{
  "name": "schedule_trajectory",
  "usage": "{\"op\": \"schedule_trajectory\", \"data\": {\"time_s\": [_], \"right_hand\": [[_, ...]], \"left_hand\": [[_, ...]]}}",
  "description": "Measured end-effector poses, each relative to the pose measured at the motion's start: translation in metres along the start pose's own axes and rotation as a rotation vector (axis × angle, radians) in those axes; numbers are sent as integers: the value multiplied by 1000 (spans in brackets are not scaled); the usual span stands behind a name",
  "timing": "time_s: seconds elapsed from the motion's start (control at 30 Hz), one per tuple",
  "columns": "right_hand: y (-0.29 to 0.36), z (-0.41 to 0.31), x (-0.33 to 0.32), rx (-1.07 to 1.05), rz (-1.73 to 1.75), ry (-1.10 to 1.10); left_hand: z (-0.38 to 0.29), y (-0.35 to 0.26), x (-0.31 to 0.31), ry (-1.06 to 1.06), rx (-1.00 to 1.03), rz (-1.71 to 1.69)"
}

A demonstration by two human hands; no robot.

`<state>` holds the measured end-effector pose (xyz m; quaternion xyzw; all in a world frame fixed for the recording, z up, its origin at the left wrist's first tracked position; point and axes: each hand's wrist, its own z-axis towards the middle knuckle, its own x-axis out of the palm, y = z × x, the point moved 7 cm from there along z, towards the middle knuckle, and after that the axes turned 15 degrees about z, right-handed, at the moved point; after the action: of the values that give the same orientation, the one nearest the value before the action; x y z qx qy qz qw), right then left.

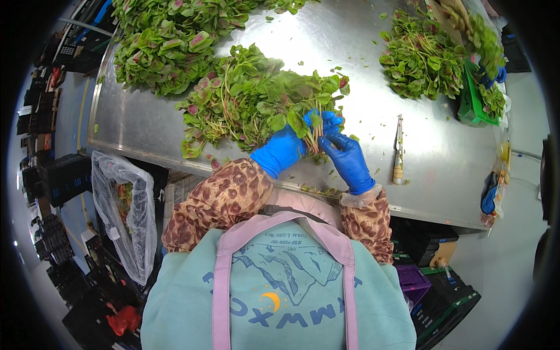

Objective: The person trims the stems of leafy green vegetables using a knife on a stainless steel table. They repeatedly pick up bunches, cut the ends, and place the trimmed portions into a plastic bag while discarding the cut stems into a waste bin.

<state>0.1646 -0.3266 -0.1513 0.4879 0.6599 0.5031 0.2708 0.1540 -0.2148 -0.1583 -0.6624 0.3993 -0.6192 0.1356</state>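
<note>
My left hand, in a blue glove, is closed around the stems of a small bunch of red-and-green amaranth leaves near the table's front edge. My right hand, gloved too, touches the stem ends with thumb and fingers; whether it grips any of them is not clear. Beside and behind my left hand spreads a loose heap of the same greens. To the right of my right hand a knife lies on the steel table, its handle toward me.
A large leafy pile covers the table's back left. Another heap is at the right, near a green crate where a co-worker's gloved hands handle greens. A plastic-lined bin stands below the left front edge; crates are stacked lower right.
</note>
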Motion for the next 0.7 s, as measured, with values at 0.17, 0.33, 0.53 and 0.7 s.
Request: {"op": "schedule_trajectory", "data": {"time_s": [0.17,0.33,0.53,0.7], "right_hand": [[7,-1,13,142,-20,38],[-8,1,20,105,108,133],[0,-10,17,276,193,153],[1,-12,12,262,267,282]], "left_hand": [[-1,-2,-3,-78,6,246],[-9,-15,11,-99,36,722],[-8,-13,13,-229,-104,739],[-5,-7,17,-109,-315,838]]}}
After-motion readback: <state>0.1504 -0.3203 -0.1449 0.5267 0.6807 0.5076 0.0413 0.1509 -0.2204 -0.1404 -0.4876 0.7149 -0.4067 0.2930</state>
